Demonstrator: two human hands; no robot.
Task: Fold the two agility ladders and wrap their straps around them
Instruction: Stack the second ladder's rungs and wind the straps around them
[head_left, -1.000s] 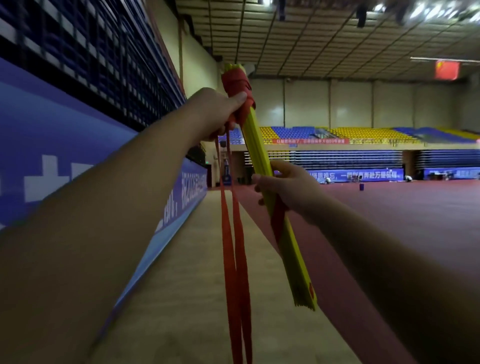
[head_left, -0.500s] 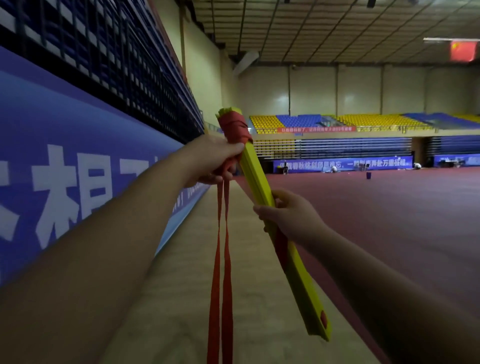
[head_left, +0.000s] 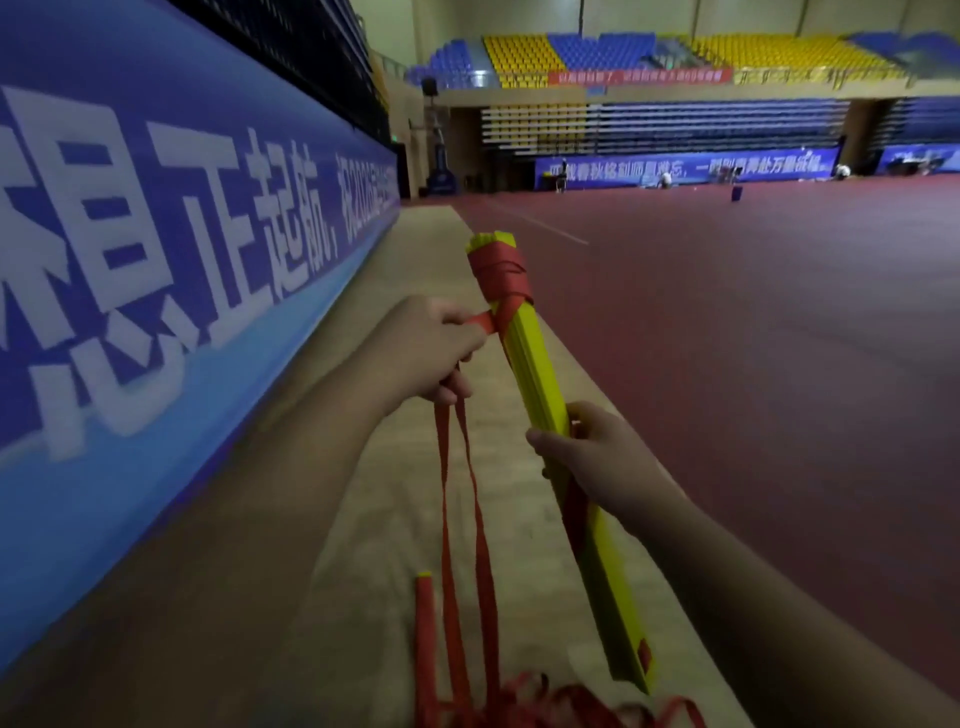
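The folded yellow ladder bundle (head_left: 532, 374) is held in the air over a tan wooden strip (head_left: 395, 519) of floor. It is tilted, with its far end higher and pointing away and its near end low at the right. Several crossing turns of red strap (head_left: 501, 275) bind the far end, and only the yellow rung tips show above the wrap.

The left hand (head_left: 431, 353) is just left of the bundle. Its fingers are curled and pinch the strap where it leaves the lowest turn, so a short, taut stretch runs between hand and bundle. Below this hand two loose strands (head_left: 443, 483) hang straight down to a tangled red heap (head_left: 571, 701) on the floor.

The right hand (head_left: 587, 457) is clamped around the bundle at about mid-length, with the thumb on the near side. A further red band shows just beneath its grip.

A second bundle (head_left: 425, 623) lies on the floor beside the hanging strands. It looks red-wrapped with a yellow tip, but the bottom edge of the view cuts it off — I cannot tell more than that.

A blue banner (head_left: 156, 260) with large white characters lines the wall on the left. The dark red court floor (head_left: 727, 364) spreads to the right, and stands (head_left: 623, 52) of yellow and blue seats rise at the far end.
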